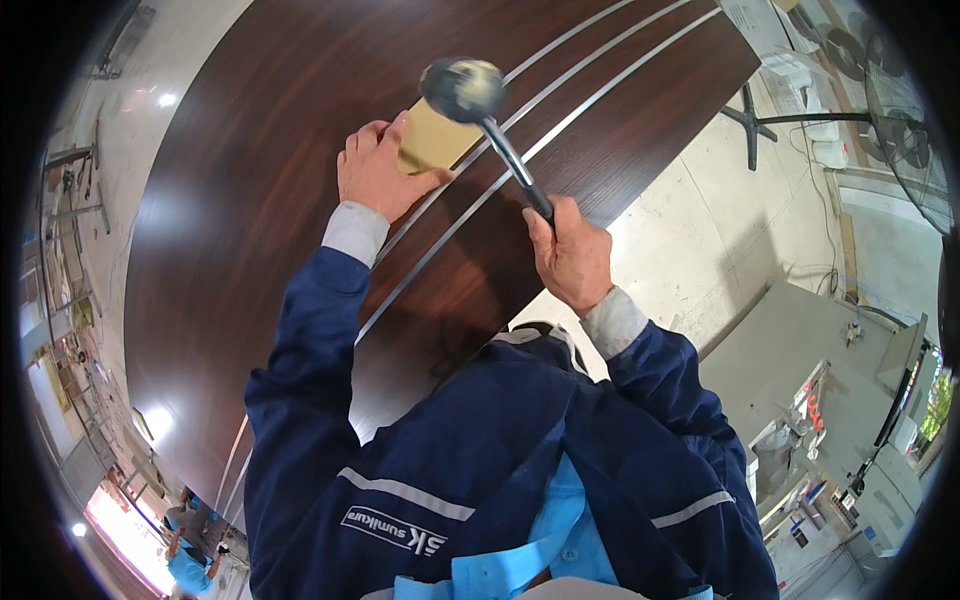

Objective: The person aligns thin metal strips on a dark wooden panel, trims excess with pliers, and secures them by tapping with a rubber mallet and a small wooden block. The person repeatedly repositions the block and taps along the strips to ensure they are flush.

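Note:
My right hand (577, 252) is wrapped round the black grip of a rubber mallet (508, 152). The mallet's dark, scuffed head (461, 90) is above a tan rectangular block (436, 138) and hides its far right part; whether they touch I cannot tell. Along the block's left and near edges lie the thumb and fingers of my left hand (385, 172), holding it on the board. The large dark brown wood-grain board (250, 180) has several thin silvery strips (440, 215) running diagonally across it, and the block sits at one of these strips.
A black stand fan (905, 140) stands at the right, its legs (750, 125) on the pale floor near the board's corner. Grey machinery (800, 350) fills the lower right. Racks with materials (75, 220) line the far left, and another person (190, 560) is at the lower left.

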`<state>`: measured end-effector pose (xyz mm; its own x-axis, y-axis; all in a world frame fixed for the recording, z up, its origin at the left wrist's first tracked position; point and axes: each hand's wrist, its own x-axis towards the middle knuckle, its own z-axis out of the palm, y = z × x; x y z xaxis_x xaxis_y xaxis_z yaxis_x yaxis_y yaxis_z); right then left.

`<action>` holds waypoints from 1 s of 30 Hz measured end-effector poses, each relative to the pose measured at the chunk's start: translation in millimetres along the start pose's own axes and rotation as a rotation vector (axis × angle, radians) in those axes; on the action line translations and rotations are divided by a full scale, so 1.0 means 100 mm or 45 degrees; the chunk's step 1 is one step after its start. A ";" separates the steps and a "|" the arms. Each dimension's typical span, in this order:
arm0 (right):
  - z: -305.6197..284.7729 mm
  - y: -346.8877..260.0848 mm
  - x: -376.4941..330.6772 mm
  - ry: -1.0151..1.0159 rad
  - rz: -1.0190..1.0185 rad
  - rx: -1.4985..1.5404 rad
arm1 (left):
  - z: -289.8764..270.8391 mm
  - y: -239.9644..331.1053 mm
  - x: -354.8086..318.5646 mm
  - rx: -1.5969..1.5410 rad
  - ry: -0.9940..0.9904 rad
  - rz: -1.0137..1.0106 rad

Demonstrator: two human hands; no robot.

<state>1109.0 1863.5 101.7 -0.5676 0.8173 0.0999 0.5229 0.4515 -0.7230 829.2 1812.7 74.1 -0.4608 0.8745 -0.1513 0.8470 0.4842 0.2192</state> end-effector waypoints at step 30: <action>-2.08 2.34 2.48 -0.068 -0.040 -0.080 | 0.11 2.61 2.76 0.084 -0.110 -0.094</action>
<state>1222.5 2246.2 99.2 -0.6167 0.7827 0.0842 0.5422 0.4998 -0.6754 926.3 2179.8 79.2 -0.5004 0.8295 -0.2480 0.8286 0.5419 0.1407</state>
